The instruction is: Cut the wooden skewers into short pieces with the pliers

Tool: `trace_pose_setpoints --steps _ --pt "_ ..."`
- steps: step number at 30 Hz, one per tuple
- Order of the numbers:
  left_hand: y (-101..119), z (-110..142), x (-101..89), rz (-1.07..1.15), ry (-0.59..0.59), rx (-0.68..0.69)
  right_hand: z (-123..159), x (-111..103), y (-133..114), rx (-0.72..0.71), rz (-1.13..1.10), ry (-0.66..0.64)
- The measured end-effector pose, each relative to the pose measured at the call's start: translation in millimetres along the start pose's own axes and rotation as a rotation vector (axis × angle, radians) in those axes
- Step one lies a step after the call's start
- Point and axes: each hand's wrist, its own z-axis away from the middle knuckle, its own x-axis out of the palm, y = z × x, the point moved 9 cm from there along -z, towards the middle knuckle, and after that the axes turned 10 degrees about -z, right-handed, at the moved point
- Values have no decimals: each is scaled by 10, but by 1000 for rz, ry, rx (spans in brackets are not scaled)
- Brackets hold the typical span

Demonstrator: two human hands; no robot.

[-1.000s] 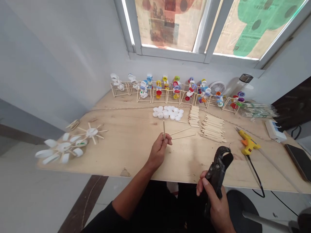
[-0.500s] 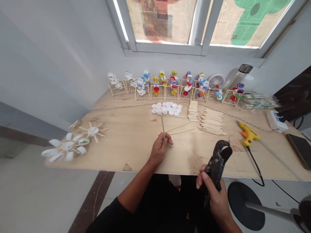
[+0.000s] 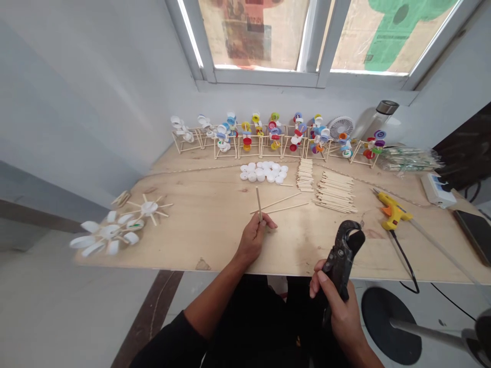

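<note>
Holding up a stick (image 3: 259,203), we pinch it upright between thumb and fingers of our left hand (image 3: 253,239), right over the plywood board (image 3: 199,240). Our right hand (image 3: 337,312) is closed around the handle of black cutters (image 3: 340,260), jaws pointing up, just off the board's front edge. Two loose sticks (image 3: 276,203) lie just beside the left hand, with white caps (image 3: 261,172) beyond them and a stick pile (image 3: 334,191) to the right. A glue gun (image 3: 391,210) sits past the cutters, cap-and-stick models (image 3: 274,135) line the back, and a cap wheel (image 3: 109,232) sits far left.
</note>
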Motion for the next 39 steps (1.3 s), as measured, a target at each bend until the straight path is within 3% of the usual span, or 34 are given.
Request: trace_pose_setpoints --steps 10,18,22,32,39 --pt "156 -10 -19 -158 -35 -20 -26 -10 -99 -45 206 -26" --pt "790 175 36 -115 -527 -2 -68 110 -172 -78 553 -173" --pt "943 263 22 -173 -683 -2 -39 162 -108 -32 629 -204" --pt "952 227 148 -304 -876 -18 -23 228 -144 -33 578 -213" --pt "830 233 299 -289 -1087 -136 -41 275 -129 0 582 -250"
